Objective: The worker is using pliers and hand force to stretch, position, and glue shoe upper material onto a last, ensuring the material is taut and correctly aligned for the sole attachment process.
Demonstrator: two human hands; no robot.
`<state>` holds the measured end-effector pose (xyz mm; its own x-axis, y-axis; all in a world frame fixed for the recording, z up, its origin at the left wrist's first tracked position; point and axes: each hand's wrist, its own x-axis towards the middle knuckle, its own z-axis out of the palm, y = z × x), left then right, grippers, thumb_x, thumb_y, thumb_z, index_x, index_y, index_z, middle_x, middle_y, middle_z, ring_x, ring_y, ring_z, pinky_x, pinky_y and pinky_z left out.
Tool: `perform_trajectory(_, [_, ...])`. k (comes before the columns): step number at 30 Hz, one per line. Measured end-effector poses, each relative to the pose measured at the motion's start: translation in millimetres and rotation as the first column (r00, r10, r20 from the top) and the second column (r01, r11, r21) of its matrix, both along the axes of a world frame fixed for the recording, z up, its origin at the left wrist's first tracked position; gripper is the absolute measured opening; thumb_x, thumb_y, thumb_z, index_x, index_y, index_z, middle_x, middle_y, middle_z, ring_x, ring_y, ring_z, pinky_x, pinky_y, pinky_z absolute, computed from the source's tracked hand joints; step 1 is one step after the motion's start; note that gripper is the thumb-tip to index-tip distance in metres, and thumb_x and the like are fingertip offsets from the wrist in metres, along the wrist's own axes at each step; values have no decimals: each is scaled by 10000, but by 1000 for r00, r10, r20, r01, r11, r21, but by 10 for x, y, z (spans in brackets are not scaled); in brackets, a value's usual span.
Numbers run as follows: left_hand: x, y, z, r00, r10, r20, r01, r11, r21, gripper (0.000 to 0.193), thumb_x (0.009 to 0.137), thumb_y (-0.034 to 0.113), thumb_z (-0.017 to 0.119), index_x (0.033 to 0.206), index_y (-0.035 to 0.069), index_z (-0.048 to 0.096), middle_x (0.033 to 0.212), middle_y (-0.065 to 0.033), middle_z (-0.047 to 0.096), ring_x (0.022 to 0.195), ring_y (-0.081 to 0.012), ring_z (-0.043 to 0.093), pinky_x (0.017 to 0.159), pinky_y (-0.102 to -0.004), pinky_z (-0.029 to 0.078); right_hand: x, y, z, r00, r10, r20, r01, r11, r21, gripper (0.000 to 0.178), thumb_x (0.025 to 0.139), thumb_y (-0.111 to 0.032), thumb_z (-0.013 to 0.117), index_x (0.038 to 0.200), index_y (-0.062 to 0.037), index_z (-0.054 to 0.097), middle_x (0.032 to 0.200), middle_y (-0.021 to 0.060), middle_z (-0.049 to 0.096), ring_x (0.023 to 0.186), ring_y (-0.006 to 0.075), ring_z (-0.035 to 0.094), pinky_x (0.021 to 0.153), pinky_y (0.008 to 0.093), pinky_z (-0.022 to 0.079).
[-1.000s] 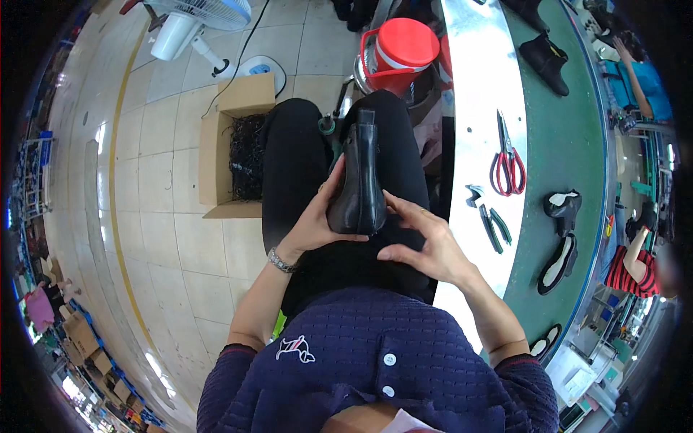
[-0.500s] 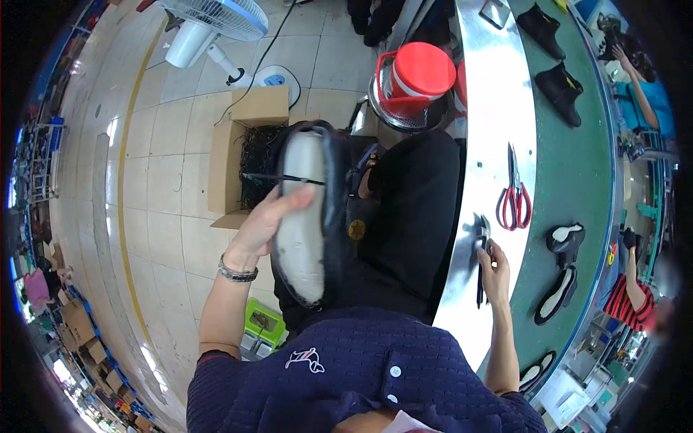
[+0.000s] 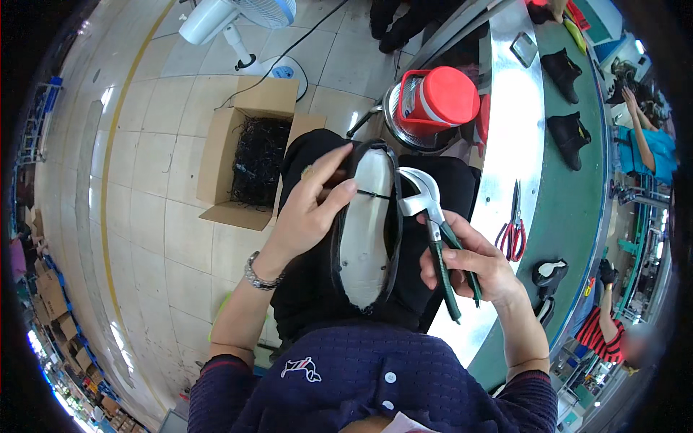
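A black shoe upper [image 3: 390, 252] on a last lies sole side up across my lap, its pale insole board [image 3: 364, 238] facing me. A thin black strip [image 3: 374, 194] crosses the board near the far end. My left hand [image 3: 307, 216] grips the shoe's left edge, thumb at the rim beside the strip. In my right hand [image 3: 476, 263] are lasting pincers [image 3: 431, 216] with green handles, held with the handles apart. Their curved metal jaw is at the shoe's right edge, close to the strip; whether it touches the upper I cannot tell.
Red-handled scissors [image 3: 514, 234] and a phone [image 3: 523, 49] lie on the metal bench edge [image 3: 516, 137]. Several black shoes [image 3: 570, 137] stand on the green belt [image 3: 559, 209]. A carton [image 3: 216, 166] of black scraps, a red jug [image 3: 449, 97] and a fan [image 3: 209, 22] stand ahead.
My right hand has lifted the pincers off the bench and brought them to the shoe's right side. The left hand has shifted from across the insole board to the shoe's left edge.
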<state>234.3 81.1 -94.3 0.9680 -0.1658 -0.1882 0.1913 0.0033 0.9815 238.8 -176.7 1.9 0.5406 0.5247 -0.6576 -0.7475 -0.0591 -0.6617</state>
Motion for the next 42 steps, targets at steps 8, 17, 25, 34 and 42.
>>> perform_trajectory(8, [273, -154, 7, 938, 147, 315, -216, 956, 199, 273, 859, 60, 680, 1117, -19, 643, 1037, -101, 659, 907, -173, 657, 811, -283, 519, 235, 228, 125, 985, 2, -174, -3, 1000, -4, 710, 962, -23, 478, 1553, -193, 122, 1262, 323, 549, 1210, 384, 558, 929, 444, 527])
perform_trajectory(17, [325, -216, -31, 823, 161, 544, -359, 891, 279, 157, 860, 30, 616, 998, -22, 670, 929, -157, 689, 831, -315, 662, 753, -356, 518, 417, 342, 182, 983, 174, -49, -181, 947, -265, 695, 998, -74, 481, 1558, -169, 80, 1112, 137, 622, 1006, 215, 628, 820, 364, 538])
perform_trajectory(25, [260, -265, -90, 764, 169, 623, -436, 847, 304, 159, 872, 20, 631, 1016, -22, 681, 958, -155, 709, 860, -272, 692, 760, -316, 528, 112, 395, -89, 886, 306, 349, -121, 879, -462, 603, 1017, -105, 466, 1535, -91, 157, 802, 47, 536, 682, 117, 561, 603, 280, 510])
perform_trajectory(34, [281, 15, -49, 763, -74, 642, -232, 896, 379, 274, 826, -30, 627, 1093, 10, 675, 1087, -176, 690, 946, -285, 683, 835, -329, 533, 275, 308, 132, 669, 641, 377, -240, 666, -706, 574, 979, -58, 511, 1493, -59, 256, 695, 126, 615, 574, 219, 608, 589, 355, 511])
perform_trajectory(42, [311, 9, -128, 641, -308, 703, -227, 799, 556, 413, 722, -85, 603, 1132, -46, 627, 1188, -195, 618, 1016, -322, 631, 880, -358, 524, 385, 345, 290, 470, 838, 275, -212, 410, -887, 601, 950, -93, 538, 1483, -111, 261, 741, 233, 629, 700, 391, 661, 637, 474, 522])
